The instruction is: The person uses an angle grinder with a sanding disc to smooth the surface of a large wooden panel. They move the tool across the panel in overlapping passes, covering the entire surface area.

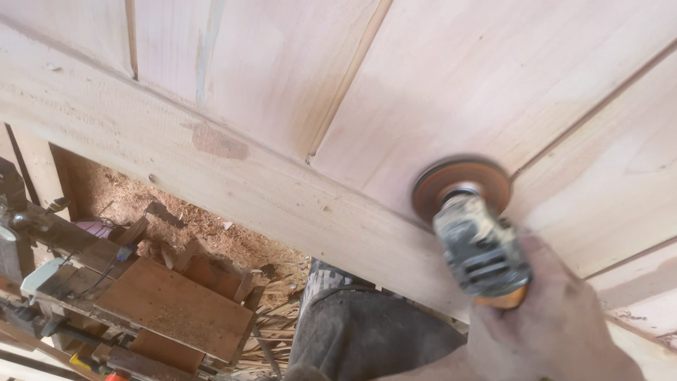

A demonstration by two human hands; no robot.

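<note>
The right hand (pixel 557 331) is wrapped tight around the back of a grinder (pixel 482 250). The fingers are closed on the tool's grey body, so it is held firm. The picture is blurry here, so I cannot see each finger well.

At the front of the grinder is 1 round sanding disc (pixel 462 185). It is orange-brown and it looks smeared, as a thing looks when it spins fast. The disc lies flat against a big wooden panel (pixel 395 92). Held flat like that, the whole face of the disc can rub the wood. The grinder leans up from the hand toward the panel, so the hand is well back from the disc.

The panel is made of pale boards set side by side, with thin grooves between them. A long plank (pixel 211 166) runs across its lower edge. The disc sits just above that plank, beside 1 of the grooves.

The left hand is not in the picture, so I cannot say what it does.

Below the panel you can see the person's dark trouser leg (pixel 360 331). The floor (pixel 211 229) there is covered in sawdust and wood scraps. At the left is a brown board (pixel 176 307) lying on some dusty tools and bits of wood.
</note>
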